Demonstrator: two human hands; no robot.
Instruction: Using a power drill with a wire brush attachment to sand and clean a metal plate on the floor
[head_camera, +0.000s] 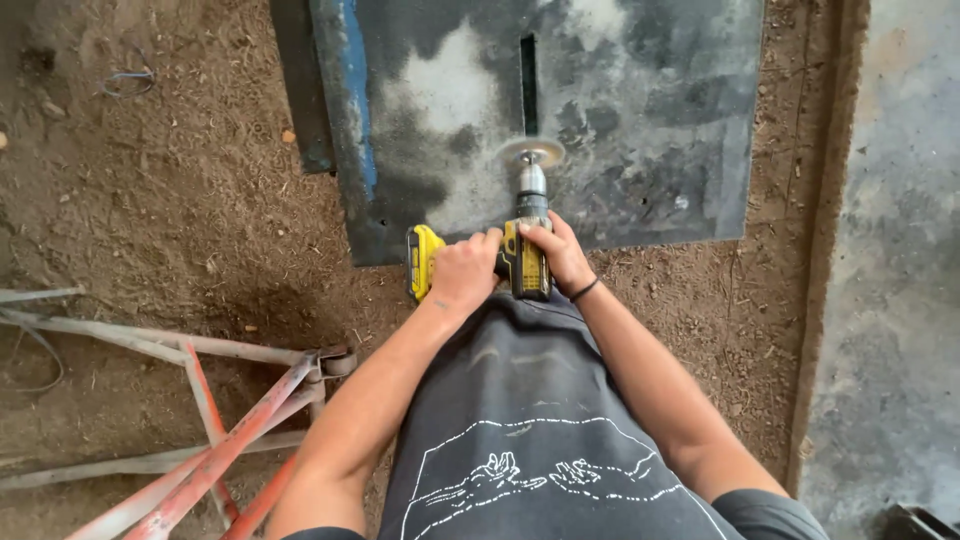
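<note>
A yellow and black cordless drill (524, 262) is gripped by both hands. My left hand (463, 272) wraps its handle near the yellow battery base (423, 261). The drill's body is clasped from the right by my right hand (560, 255), which wears a dark wristband. A round wire brush disc (530, 153) on the chuck presses onto a dark metal plate (640, 120) lying on the dirt. Around the disc the plate is scuffed pale grey, and a narrow slot (528, 85) runs just beyond it.
Brown dirt ground (180, 200) surrounds the plate. A worn red and white metal frame (200, 440) lies at lower left. A concrete strip (900, 250) runs along the right edge. A wire loop (128, 80) lies at upper left.
</note>
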